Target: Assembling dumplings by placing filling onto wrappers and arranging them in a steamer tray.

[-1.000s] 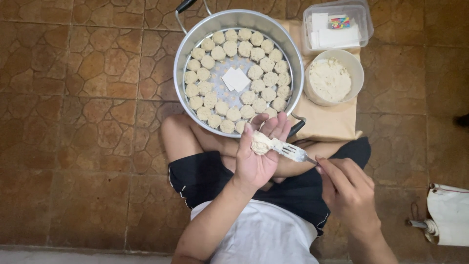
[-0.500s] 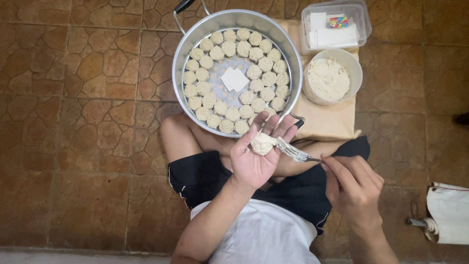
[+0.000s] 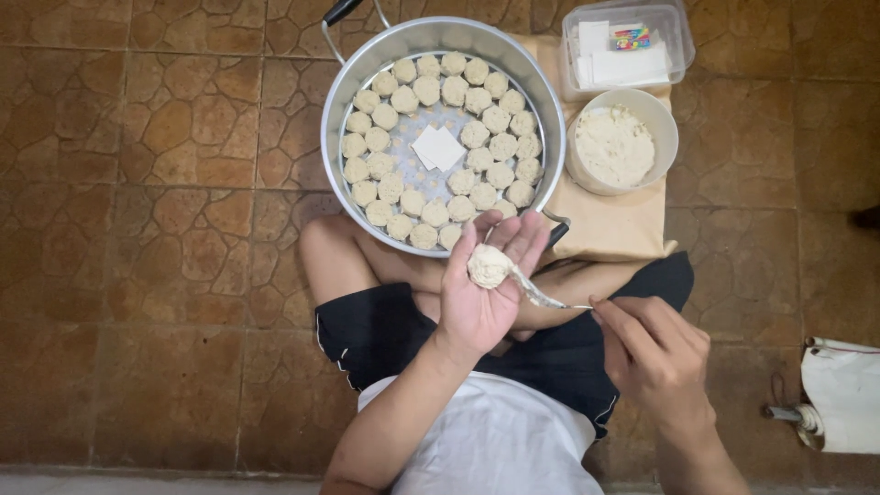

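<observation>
Left hand [image 3: 481, 298] palm-up and spread open just below round metal steamer pan [image 3: 341, 110], cradling a pale, filling-topped dumpling [image 3: 489, 266] on the fingers. Right hand [image 3: 655, 353] lower right of pan, fingers pinched shut on handle of thin metal fork [image 3: 543, 295]; fork tip touching the dumpling. Pan's perforated tray ringed with pale formed dumplings [image 3: 500, 145], white square wrappers [image 3: 438, 148] at centre. Right of pan: cream bowl of pale filling [image 3: 614, 147] on tan cloth [image 3: 610, 229]; above it, clear plastic container [image 3: 680, 41].
</observation>
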